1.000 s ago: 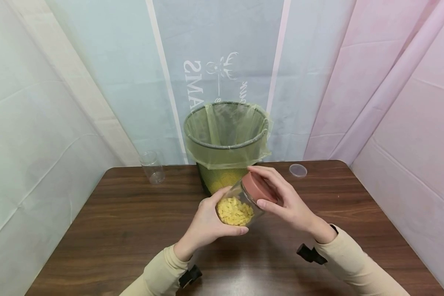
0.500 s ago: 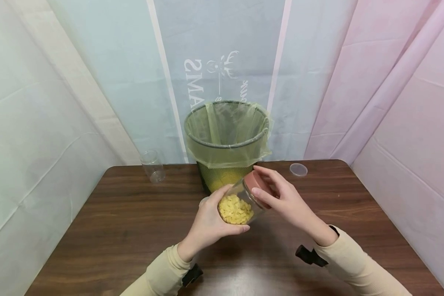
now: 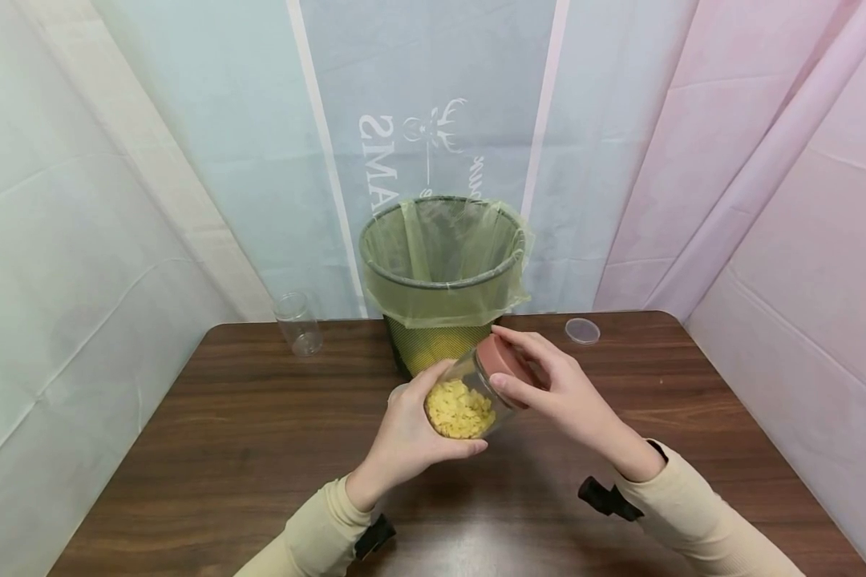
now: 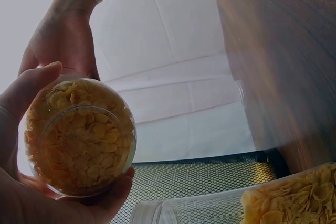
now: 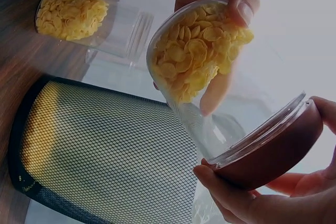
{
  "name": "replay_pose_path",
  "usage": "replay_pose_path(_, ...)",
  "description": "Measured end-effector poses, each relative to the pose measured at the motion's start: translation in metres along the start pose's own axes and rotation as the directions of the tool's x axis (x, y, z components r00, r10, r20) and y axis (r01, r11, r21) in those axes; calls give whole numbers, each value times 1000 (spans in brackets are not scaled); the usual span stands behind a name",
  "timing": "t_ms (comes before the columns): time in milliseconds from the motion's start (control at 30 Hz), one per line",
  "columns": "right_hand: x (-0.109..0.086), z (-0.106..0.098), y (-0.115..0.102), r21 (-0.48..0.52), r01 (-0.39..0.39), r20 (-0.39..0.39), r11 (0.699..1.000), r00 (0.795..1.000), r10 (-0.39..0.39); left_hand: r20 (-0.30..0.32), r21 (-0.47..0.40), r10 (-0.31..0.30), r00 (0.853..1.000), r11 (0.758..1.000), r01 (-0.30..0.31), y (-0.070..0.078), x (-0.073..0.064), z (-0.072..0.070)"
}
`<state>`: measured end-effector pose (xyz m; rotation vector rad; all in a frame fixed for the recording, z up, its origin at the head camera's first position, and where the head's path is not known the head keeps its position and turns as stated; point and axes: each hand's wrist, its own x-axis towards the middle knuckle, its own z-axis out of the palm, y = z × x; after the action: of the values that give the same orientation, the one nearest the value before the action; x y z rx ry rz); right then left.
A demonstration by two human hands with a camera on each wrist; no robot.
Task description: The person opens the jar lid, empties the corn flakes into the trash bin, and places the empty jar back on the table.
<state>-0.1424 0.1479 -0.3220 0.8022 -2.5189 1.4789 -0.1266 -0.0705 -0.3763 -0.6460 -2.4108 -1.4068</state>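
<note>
In the head view my left hand (image 3: 411, 429) holds a clear jar (image 3: 469, 373) round its lower body. The jar is tilted, its mouth toward the upper right, and yellow corn flakes (image 3: 459, 409) fill its bottom half. My right hand (image 3: 566, 393) grips the reddish-brown lid (image 3: 507, 361) at the jar's mouth, thumb on the near side and fingers over the far side. A clear ring shows under the lid (image 5: 268, 150) in the right wrist view. The left wrist view looks onto the jar's round base (image 4: 81, 137), with my left thumb and fingers round it.
A mesh wastebasket (image 3: 443, 320) with a pale green liner stands behind the jar. Close by, another clear jar (image 5: 71, 17) of flakes stands on the table (image 3: 260, 433). An empty clear container (image 3: 298, 328) is at the back left, a clear round lid (image 3: 582, 331) at the back right.
The lid and my right hand have shifted slightly right, and my right thumb has moved a little up and left along the lid. My left hand keeps holding the jar nearly still.
</note>
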Motion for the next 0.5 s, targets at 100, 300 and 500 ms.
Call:
replay_pose_path(100,1,0,1,26,40,1,999,999,-40,2,18,-38,999,999,38,0,-1,0)
replay_pose_path(300,1,-2,-2,68,70,-9,995,998,-70,24,-42,-70,997,997,71,1,-2,2)
replay_pose_path(500,2,-3,-6,89,61,-8,994,998,-60,51,-128,-84,995,988,90,3,-2,3)
